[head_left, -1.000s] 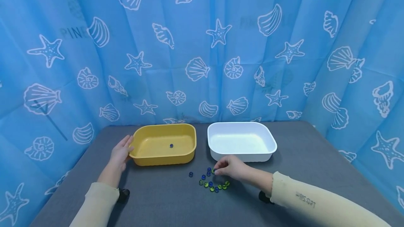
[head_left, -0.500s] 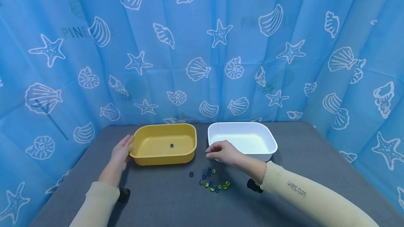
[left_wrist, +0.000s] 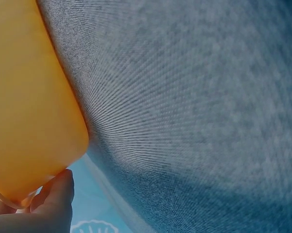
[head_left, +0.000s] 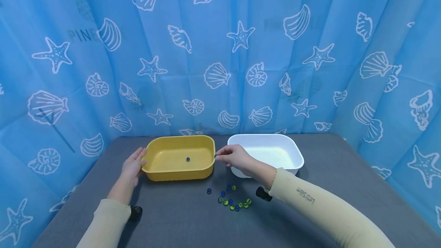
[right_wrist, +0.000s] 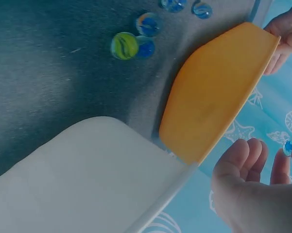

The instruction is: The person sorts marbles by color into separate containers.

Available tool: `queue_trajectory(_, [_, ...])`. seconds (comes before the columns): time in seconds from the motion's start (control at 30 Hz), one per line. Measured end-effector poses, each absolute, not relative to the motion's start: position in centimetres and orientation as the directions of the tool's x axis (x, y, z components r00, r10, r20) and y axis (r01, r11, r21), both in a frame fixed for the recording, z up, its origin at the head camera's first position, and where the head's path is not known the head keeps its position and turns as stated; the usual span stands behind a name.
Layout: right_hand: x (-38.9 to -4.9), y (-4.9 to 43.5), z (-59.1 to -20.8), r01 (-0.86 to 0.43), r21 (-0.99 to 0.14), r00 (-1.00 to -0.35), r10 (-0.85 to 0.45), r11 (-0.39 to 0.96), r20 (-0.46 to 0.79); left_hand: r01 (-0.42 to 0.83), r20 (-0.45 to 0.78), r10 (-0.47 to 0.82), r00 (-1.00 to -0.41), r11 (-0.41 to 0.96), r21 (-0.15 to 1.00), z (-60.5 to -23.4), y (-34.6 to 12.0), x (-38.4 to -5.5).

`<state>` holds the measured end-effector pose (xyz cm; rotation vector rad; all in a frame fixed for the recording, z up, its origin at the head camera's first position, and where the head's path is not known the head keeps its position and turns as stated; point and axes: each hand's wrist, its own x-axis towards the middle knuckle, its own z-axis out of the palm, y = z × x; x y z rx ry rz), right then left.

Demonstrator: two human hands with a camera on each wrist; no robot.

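Note:
My right hand (head_left: 236, 158) pinches a blue marble (right_wrist: 287, 147) between thumb and finger, right at the right rim of the yellow basin (head_left: 177, 176). My left hand (head_left: 132, 167) holds that basin by its left end, thumb and fingers on either side of the rim. One dark blue marble (head_left: 187, 159) lies on the basin's floor. Several blue and green marbles (head_left: 231, 202) are scattered on the table in front, with a single blue marble (head_left: 209, 191) a little to their left. In the right wrist view, a green-swirled marble (right_wrist: 124, 46) touches blue ones.
A white basin (head_left: 262, 136) stands to the right of the yellow one, its left front corner partly hidden by my right hand. Dark grey cloth (head_left: 172, 217) covers the table. Behind it hangs a blue curtain (head_left: 193, 56) with white shells and starfish.
My right hand has lifted the blue marble from the group on the table and carried it up and left, past the white basin to the yellow basin's rim. The left hand stays put.

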<state>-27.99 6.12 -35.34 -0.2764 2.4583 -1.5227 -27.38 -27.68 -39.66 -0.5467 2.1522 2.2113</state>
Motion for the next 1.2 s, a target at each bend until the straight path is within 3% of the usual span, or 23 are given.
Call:
queue_trajectory(0.5, [-29.6, 3.3, -35.3, 0.011, -0.951, -0.942, -0.317, 0.31, -0.114, -0.261, -0.264, -0.27, -0.926, -0.049, 0.964, -39.9, -27.5, -27.6])
queue_trajectory(0.83, [-30.7, 0.8, -36.3, -0.024, -0.946, -0.91, -0.399, 0.323, -0.113, -0.261, -0.261, -0.275, -0.925, -0.039, 0.965, -40.0, -27.5, -27.5])
queue_trajectory(1.2, [-31.4, -1.3, -36.8, -0.003, -0.935, -0.915, -0.378, 0.356, -0.141, -0.256, -0.254, -0.266, -0.93, -0.027, 0.966, -39.6, -27.4, -27.4])
